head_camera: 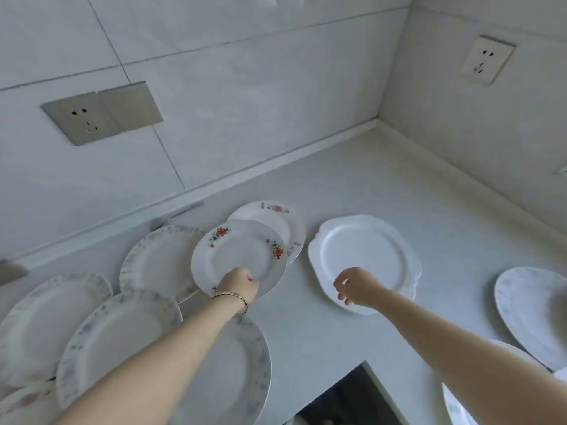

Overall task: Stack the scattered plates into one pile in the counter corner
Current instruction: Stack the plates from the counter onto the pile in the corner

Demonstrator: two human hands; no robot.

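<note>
One red-flowered plate point(239, 256) is gripped at its near rim by my left hand point(241, 285), overlapping a second floral plate point(276, 216) behind it. My right hand point(352, 286) hovers over the near edge of the plain white scalloped plate point(365, 259), fingers loosely curled, holding nothing. More patterned plates lie scattered at the left point(159, 259) and far right point(530, 308) of the surface point(414, 185). I see the corner itself bare.

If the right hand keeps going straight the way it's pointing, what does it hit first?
Most likely the plain white scalloped plate: the right hand, fingers curled loosely, is over its near rim and pointing across it. Whether it already touches the plate is unclear from this one view.
</note>
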